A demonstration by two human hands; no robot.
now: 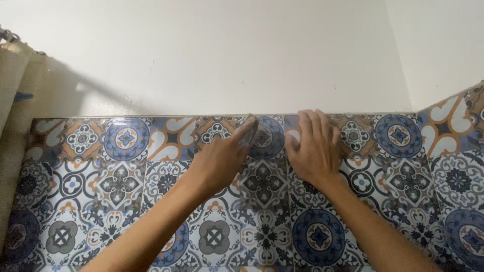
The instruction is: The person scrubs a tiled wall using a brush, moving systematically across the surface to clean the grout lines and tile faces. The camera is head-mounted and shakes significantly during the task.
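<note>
The left hand (pixel 222 158) pinches a small flat clear scraper-like piece (pixel 250 130) against the glossy patterned blue-and-orange tile sheet (pixel 126 176) near its top edge, while the right hand (pixel 313 151) lies open and flat beside it, pressing the sheet to the white wall (pixel 227 55).

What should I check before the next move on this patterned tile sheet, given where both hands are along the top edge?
1. Left hand grips a small flat tool against the patterned tile sheet: ok.
2. Right hand lies flat on the sheet, fingers at the top edge: ok.
3. Top edge runs level under the white wall: ok as far as visible.
4. Bubbles or wrinkles under the hands: cannot tell, covered.
5. Corner with the side wall's tile sheet at far right: joined, fit cannot tell.
6. Curtain at left hangs beside the sheet's end, apart from both hands: ok.
</note>
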